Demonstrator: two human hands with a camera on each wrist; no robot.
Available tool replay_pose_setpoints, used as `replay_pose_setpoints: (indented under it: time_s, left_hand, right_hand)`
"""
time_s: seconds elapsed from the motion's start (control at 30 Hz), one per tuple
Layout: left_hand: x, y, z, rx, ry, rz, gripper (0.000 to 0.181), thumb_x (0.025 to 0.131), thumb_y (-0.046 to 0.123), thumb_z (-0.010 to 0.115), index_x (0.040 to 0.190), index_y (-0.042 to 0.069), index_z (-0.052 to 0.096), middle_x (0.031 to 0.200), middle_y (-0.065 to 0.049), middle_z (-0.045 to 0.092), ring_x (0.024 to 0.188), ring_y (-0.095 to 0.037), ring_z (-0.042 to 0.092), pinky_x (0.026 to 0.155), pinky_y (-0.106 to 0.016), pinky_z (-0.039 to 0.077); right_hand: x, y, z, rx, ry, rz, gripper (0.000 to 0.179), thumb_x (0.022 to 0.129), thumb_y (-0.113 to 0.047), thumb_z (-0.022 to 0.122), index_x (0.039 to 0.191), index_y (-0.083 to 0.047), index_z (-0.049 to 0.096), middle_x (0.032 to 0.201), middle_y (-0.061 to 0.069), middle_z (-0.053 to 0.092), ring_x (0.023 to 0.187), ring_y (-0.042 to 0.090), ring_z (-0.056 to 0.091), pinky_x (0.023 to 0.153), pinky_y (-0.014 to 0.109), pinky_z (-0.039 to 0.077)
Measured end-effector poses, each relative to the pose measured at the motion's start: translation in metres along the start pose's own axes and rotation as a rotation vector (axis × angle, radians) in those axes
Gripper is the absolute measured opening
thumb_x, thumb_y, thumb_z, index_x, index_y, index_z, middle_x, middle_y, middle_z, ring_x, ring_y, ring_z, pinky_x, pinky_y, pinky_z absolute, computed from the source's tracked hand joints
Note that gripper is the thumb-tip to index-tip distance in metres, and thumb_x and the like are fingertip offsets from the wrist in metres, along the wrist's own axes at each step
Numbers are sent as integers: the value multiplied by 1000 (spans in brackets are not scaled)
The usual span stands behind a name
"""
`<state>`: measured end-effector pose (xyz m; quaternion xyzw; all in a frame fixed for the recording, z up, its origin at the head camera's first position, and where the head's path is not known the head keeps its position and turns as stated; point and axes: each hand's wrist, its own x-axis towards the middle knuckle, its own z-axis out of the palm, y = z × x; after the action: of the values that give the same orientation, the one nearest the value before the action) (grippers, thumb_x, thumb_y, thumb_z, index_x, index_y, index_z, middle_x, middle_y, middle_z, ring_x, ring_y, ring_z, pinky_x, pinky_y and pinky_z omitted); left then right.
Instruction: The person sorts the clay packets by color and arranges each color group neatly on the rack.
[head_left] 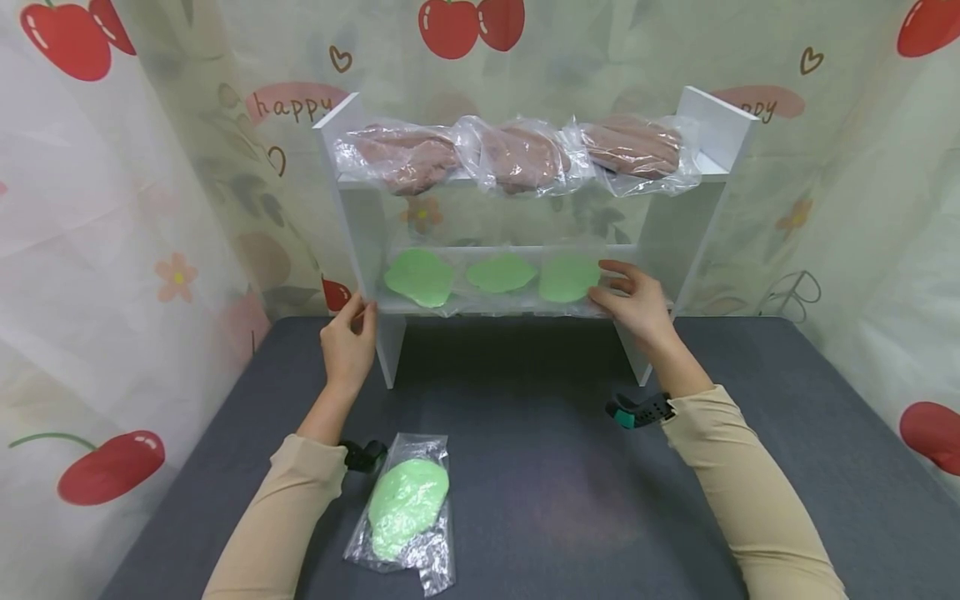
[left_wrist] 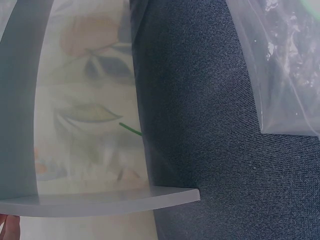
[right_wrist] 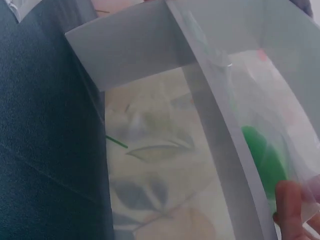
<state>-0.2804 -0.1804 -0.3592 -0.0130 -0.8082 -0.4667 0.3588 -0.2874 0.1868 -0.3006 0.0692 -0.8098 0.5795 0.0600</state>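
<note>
My right hand is at the right end of the lower shelf board, its thumb and fingers pinching the edge of a clear plastic bag with a flat green piece. In the right wrist view, the fingers overlap that film beside the green shape. Two more bagged green pieces, one at left and one in the middle, lie along the same board. My left hand is at the outer side of the white shelf's left panel, fingertips right at its edge. Its fingertips barely show in the left wrist view.
Three clear bags of brown contents, left, middle and right, lie on the upper board. Another bagged green piece rests on the dark table near my left forearm. A printed curtain surrounds the table.
</note>
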Motion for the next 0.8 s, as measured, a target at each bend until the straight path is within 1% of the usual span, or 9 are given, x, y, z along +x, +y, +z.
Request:
replay_pose_setpoints:
  time_s: [0.07,0.1,0.17,0.27,0.37,0.47,0.63,0.7,0.8]
  left_hand:
    - [0,0,0,1,1,1,32,93,16,57,124,9,62,110,-16,68,92,-31,69,73,-45,55]
    - [0,0,0,2,2,0,32,93,16,57,124,9,62,110,-16,68,92,-31,69,73,-45,55]
    - [0,1,0,6,2,1,32,93,16,57,124,9,62,110,-16,68,92,-31,69,73,-45,55]
    - [0,0,0,9,4,-3,32,93,17,57,123,10,63,110,-16,68,92,-31,69,72,-45,55]
    - [0,0,0,9,3,-5,32,93,17,57,124,10,62,110,-16,68,92,-31,69,72,-45,55]
    - [0,0,0,6,1,-6,32,93,16,57,124,10,62,109,-17,69,93,-31,69,73,-45,55]
    - [0,1,0,6,0,-6,32,93,17,57,124,10,62,109,-16,69,93,-31,69,74,-46,55]
    - [0,0,0,6,-1,-8,32,93,17,57,124,11,62,110,-16,69,93,-31,69,74,-45,55]
    - [0,0,0,5,-1,-11,33,93,17,57,125,11,62,110,-16,69,93,-31,69,74,-45,55]
  right_hand:
    - [1,-1,3,-7,18,-13,57,90,-13,58,142,-3,37,142,25,36,123,37,48,67,10,48]
    - [2,-1,4,-18,32,-18,56,90,-13,58,141,-2,38,140,25,38,116,35,54,67,10,49]
    - [3,0,6,-42,57,-28,54,89,-14,59,138,-1,41,135,26,42,98,25,62,66,11,50]
    - [6,0,9,-103,90,-46,51,88,-15,61,135,0,46,131,25,47,75,2,61,62,12,50]
    - [8,0,11,-150,91,-53,50,88,-17,61,134,-1,48,131,23,50,61,-8,56,59,13,49]
    - [9,-2,11,-187,69,-39,51,90,-20,59,136,-2,47,134,22,50,57,-7,56,58,15,49]
    - [6,-5,8,-211,33,-6,54,92,-26,56,140,-6,42,139,21,46,62,-2,57,65,23,52]
    - [3,-5,6,-219,36,-9,53,92,-27,55,140,-7,43,138,21,47,64,-1,58,66,24,52]
    - [-4,-5,4,-250,57,-39,50,93,-28,55,137,-8,46,135,20,49,62,-3,57,63,19,50]
